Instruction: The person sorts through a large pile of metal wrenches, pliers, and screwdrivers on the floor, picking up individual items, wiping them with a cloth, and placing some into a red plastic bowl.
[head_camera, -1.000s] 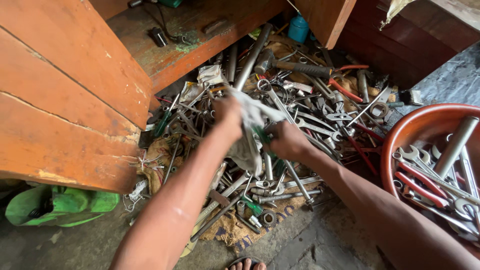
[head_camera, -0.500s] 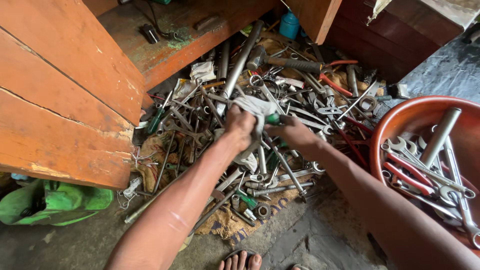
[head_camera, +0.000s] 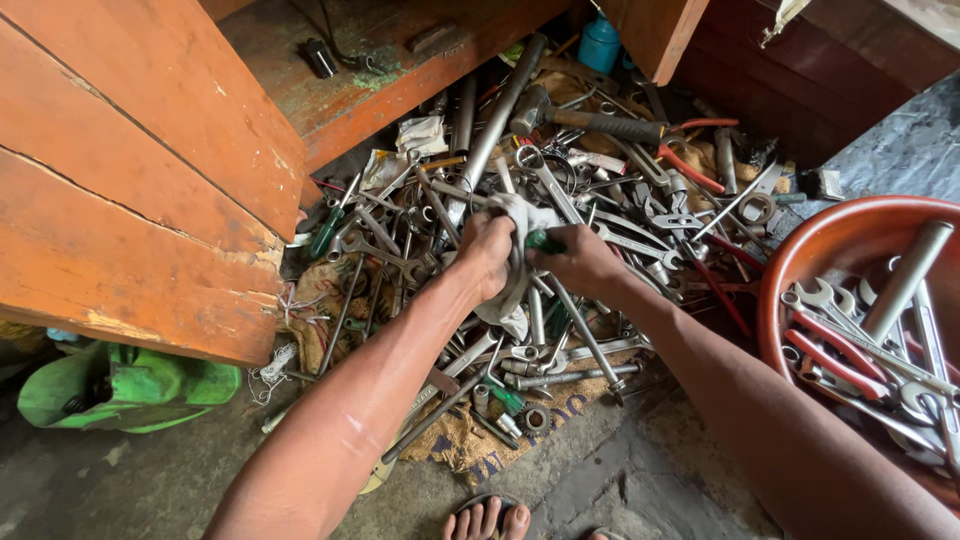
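Above a heap of metal tools (head_camera: 560, 250) spread on the floor, both hands are brought together near the middle of the view. A grey-white rag (head_camera: 515, 260) is clutched in the left hand (head_camera: 487, 255), whose fingers are curled closed around the cloth; part of the rag hangs down below the fist and part is draped over the tools beside it. A green-handled tool (head_camera: 545, 241) is gripped in the right hand (head_camera: 580, 262), its fingers closed about it, with the green handle end seen poking out against the rag. The two hands are touching or nearly so, with the rag pressed between them.

The heap is made up of spanners, wrenches, sockets and long steel bars, laid on brown sacking (head_camera: 450, 430) over the concrete. A hammer with a black grip (head_camera: 585, 120) is seen lying at the far side of the heap, and a long grey pipe (head_camera: 497, 125) is leaned toward an orange wooden shelf (head_camera: 150, 180) on the left. To the right, more spanners and red-handled pliers are held in an orange plastic basin (head_camera: 830, 240). A green bag (head_camera: 120, 385) is seen under the shelf, and bare toes (head_camera: 488, 520) at the bottom edge.
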